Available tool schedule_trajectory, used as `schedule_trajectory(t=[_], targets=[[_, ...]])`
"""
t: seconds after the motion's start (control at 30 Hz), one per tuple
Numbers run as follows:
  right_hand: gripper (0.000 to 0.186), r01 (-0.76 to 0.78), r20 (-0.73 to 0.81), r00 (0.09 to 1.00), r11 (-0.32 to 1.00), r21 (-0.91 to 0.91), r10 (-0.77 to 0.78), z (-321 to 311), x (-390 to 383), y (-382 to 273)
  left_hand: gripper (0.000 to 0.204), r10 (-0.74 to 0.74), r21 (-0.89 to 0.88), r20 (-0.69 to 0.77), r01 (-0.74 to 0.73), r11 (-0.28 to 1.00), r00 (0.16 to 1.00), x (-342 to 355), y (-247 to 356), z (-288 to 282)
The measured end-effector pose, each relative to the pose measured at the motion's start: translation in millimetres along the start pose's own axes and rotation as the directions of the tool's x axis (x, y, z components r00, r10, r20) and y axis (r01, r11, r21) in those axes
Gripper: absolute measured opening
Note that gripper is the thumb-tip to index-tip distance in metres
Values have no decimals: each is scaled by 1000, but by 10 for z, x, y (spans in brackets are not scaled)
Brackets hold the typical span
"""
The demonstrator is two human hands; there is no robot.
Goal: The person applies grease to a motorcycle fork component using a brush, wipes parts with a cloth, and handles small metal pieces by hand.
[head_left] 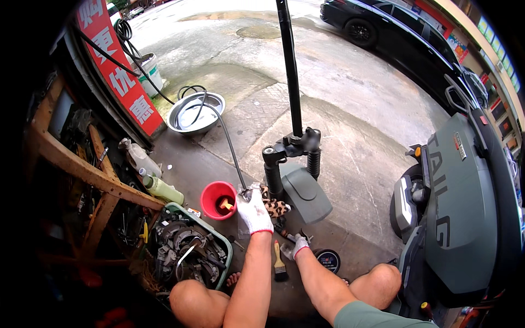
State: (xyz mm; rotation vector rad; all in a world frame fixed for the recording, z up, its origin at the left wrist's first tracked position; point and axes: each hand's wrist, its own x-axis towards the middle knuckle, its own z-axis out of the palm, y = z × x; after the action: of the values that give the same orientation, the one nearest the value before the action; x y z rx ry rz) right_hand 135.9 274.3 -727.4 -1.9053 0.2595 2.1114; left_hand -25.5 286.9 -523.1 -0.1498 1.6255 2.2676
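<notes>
My left hand (pixel 254 211), in a white knit glove with a red cuff, is closed around the end of a black hose (pixel 229 143). Just right of it stands a scooter front fork (pixel 293 143) with a long black steering tube and a grey mudguard (pixel 306 194). A leopard-print cloth (pixel 276 208) lies at the fork's foot. My right hand (pixel 295 247), gloved too, is lower, by the fork's bottom end; its fingers are bent around something small and dark. Between my hands and knees lies a paintbrush (pixel 280 262) with a wooden handle. A red bucket (pixel 218 200) stands left of my left hand.
The hose lies across a metal basin (pixel 195 112). A green crate (pixel 228 257) of used metal parts is by my left knee, bottles (pixel 163 189) beyond it. A round dark tin (pixel 327 260) sits near my right hand. A grey scooter (pixel 456 191) stands at the right, a black car (pixel 402 44) behind.
</notes>
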Motion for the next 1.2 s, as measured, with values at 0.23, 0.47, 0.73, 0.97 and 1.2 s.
schedule_trajectory(t=[0.23, 0.47, 0.73, 0.97, 1.2], targets=[[25, 90, -108, 993, 897, 432, -48, -2, 665, -58, 28, 33, 202, 139, -61, 977, 990, -73, -19, 113], [12, 239, 1, 954, 761, 603, -300, 35, -33, 233, 40, 112, 237, 321, -194, 952, 941, 92, 260, 236], [7, 456, 125, 801, 733, 505, -585, -292, -915, 174, 40, 133, 479, 556, -447, 755, 821, 2, 583, 604], [29, 930, 98, 279, 294, 222, -955, 24, -2121, -172, 40, 116, 555, 767, -744, 372, 631, 175, 860, 608], [46, 964, 533, 245, 262, -45, -810, 715, -2726, -829, 51, 158, 467, 829, -819, 335, 537, 196, 917, 670]])
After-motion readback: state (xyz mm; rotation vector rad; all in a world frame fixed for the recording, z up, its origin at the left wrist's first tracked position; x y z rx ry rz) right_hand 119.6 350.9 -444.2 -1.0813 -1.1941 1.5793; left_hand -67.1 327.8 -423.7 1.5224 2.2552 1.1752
